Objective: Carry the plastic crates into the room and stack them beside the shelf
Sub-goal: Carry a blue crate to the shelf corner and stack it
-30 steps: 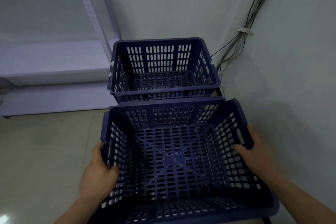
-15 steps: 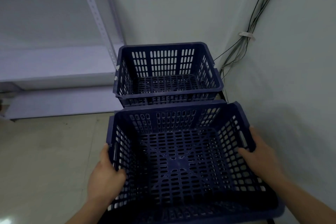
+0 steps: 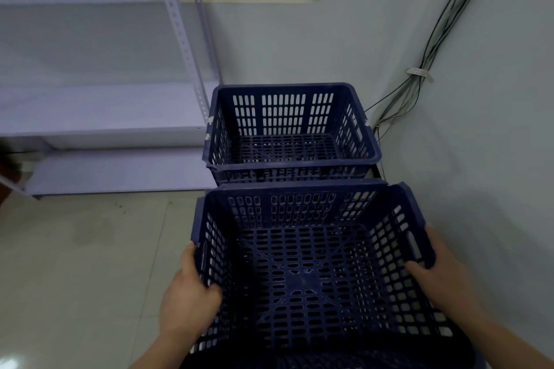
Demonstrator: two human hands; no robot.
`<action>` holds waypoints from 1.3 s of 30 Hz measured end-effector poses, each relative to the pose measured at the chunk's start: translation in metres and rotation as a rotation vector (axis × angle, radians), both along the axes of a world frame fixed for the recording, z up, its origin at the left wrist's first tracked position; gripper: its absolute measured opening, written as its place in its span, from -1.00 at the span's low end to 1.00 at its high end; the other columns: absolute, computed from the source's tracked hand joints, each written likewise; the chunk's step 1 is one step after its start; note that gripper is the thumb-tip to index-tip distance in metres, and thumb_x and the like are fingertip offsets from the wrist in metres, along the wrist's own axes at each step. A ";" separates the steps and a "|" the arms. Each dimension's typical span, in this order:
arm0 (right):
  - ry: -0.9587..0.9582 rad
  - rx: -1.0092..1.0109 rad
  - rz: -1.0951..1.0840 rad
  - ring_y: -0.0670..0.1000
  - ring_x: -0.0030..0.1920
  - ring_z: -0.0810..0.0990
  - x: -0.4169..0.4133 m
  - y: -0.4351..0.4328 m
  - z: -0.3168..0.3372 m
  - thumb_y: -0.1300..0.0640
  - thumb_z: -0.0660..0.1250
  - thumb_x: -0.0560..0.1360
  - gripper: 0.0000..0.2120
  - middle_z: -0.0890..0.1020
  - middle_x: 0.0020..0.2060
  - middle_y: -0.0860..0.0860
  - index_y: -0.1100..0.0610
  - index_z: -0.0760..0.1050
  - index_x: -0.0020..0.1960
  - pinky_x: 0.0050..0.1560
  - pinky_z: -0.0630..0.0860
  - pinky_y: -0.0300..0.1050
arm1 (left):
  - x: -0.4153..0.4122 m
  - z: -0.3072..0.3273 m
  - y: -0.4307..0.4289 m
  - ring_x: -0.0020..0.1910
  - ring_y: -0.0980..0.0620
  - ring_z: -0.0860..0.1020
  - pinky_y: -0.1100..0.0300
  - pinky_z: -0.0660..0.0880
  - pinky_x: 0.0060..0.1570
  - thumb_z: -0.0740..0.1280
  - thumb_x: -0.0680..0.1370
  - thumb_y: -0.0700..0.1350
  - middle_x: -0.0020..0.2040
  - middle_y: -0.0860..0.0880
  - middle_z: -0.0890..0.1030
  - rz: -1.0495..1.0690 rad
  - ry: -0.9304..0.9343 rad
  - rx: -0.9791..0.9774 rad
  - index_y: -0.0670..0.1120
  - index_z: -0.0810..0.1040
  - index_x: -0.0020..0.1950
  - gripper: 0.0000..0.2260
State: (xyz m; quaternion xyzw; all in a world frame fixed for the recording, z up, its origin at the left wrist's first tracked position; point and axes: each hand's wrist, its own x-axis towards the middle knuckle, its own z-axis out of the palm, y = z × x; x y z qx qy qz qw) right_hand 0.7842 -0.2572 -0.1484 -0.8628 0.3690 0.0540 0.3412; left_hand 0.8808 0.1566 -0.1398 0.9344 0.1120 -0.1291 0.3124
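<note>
Below, a blue crate (image 3: 302, 275) is gripped at its side rims by the left hand (image 3: 187, 301) and right hand (image 3: 440, 275). Another crate (image 3: 287, 129) is seen beside the shelf (image 3: 99, 112).

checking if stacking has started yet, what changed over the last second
Hardly anything. The view tilted up, so everything slid down and right in the picture and more of the shelf shows. The held crate stays just in front of the crate by the shelf, not lifted over it. The left hand and right hand keep gripping its side walls.
</note>
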 end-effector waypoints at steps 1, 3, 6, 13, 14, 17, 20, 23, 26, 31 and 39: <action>-0.003 0.017 -0.002 0.15 0.16 0.65 -0.001 -0.005 -0.006 0.01 0.47 0.50 -0.08 0.56 0.21 -0.15 -0.31 0.00 0.66 0.19 0.59 0.13 | 0.000 -0.001 0.001 -0.13 -0.11 0.61 -0.01 0.58 -0.10 0.35 0.41 -0.17 0.10 -0.08 0.63 -0.006 -0.003 -0.008 0.11 0.03 0.56 -0.19; -0.021 0.050 0.033 0.13 0.22 0.64 -0.005 -0.022 -0.027 -0.13 0.44 0.40 -0.06 0.58 0.30 -0.15 -0.35 0.03 0.64 0.24 0.58 0.21 | 0.001 -0.003 0.004 -0.09 -0.11 0.61 -0.01 0.59 -0.07 0.35 0.41 -0.15 0.10 -0.07 0.63 -0.015 0.007 -0.023 0.13 0.00 0.56 -0.19; -0.016 0.060 0.051 0.11 0.28 0.60 -0.002 -0.016 -0.018 -0.07 0.46 0.43 -0.06 0.53 0.43 -0.08 -0.30 0.02 0.65 0.27 0.55 0.18 | 0.003 -0.004 0.008 -0.08 -0.09 0.61 0.03 0.57 -0.07 0.37 0.42 -0.13 0.11 -0.07 0.61 -0.033 0.019 -0.032 0.13 -0.03 0.58 -0.16; 0.052 0.025 -0.043 0.19 0.20 0.58 0.007 0.008 0.006 0.19 0.46 0.54 -0.09 0.53 0.44 0.16 -0.11 0.00 0.69 0.22 0.47 0.06 | 0.005 -0.012 0.010 -0.04 -0.15 0.63 0.03 0.57 -0.04 0.39 0.39 -0.08 0.14 -0.09 0.61 -0.038 -0.005 0.001 0.11 -0.01 0.61 -0.12; 0.050 0.022 -0.048 0.15 0.10 0.58 0.007 0.008 0.006 0.17 0.47 0.53 -0.09 0.56 0.39 0.16 -0.12 0.00 0.68 0.15 0.48 0.04 | 0.006 -0.015 0.010 -0.05 -0.16 0.63 0.03 0.56 -0.05 0.39 0.39 -0.08 0.14 -0.10 0.61 -0.038 -0.014 0.010 0.11 -0.01 0.62 -0.12; 0.079 0.017 -0.072 0.11 -0.01 0.53 0.009 0.007 0.007 0.17 0.48 0.53 -0.08 0.61 0.33 0.19 -0.11 0.01 0.69 0.05 0.44 0.00 | 0.007 -0.018 0.010 -0.07 -0.14 0.62 0.06 0.55 -0.09 0.39 0.40 -0.06 0.14 -0.09 0.62 -0.039 -0.018 0.036 0.12 -0.03 0.63 -0.10; 0.098 0.008 -0.052 0.13 0.01 0.53 0.011 0.010 0.013 0.21 0.48 0.54 -0.11 0.58 0.36 0.22 -0.05 0.04 0.69 0.04 0.38 -0.04 | 0.006 -0.017 0.009 -0.13 -0.14 0.62 0.02 0.57 -0.11 0.39 0.38 -0.03 0.07 -0.10 0.64 -0.023 -0.012 0.058 0.14 -0.01 0.63 -0.10; 0.087 0.020 -0.047 0.20 0.25 0.59 0.010 0.013 0.019 0.16 0.50 0.52 -0.09 0.50 0.47 0.15 -0.06 0.04 0.69 0.20 0.47 0.02 | 0.004 -0.013 0.008 -0.09 -0.15 0.62 0.02 0.56 -0.08 0.41 0.39 -0.05 0.10 -0.11 0.64 -0.015 -0.017 0.057 0.14 0.00 0.63 -0.09; 0.145 0.044 0.001 0.21 0.26 0.59 0.001 -0.012 -0.009 -0.13 0.46 0.38 0.00 0.50 0.46 0.07 -0.23 -0.01 0.67 0.26 0.53 0.19 | 0.003 -0.010 0.007 0.03 -0.16 0.62 0.05 0.50 -0.04 0.41 0.43 -0.04 0.19 -0.09 0.62 -0.020 0.010 0.067 0.17 -0.06 0.63 -0.10; 0.191 0.025 -0.030 0.18 0.28 0.60 0.017 0.001 0.020 -0.12 0.48 0.52 -0.07 0.47 0.49 0.07 -0.10 -0.01 0.69 0.24 0.50 0.02 | 0.005 -0.005 0.006 0.04 -0.09 0.61 0.09 0.48 -0.03 0.43 0.44 -0.03 0.20 -0.05 0.64 0.036 0.044 0.011 0.18 0.06 0.62 -0.16; 0.099 -0.146 -0.014 0.16 0.00 0.54 0.104 -0.030 0.058 -0.15 0.38 0.59 -0.47 0.62 0.18 0.25 0.19 0.49 0.40 0.02 0.44 0.02 | 0.098 0.016 0.015 -0.02 -0.07 0.59 0.06 0.53 -0.05 0.33 0.52 0.18 0.13 -0.05 0.60 0.013 -0.021 0.210 0.00 0.48 0.28 -0.59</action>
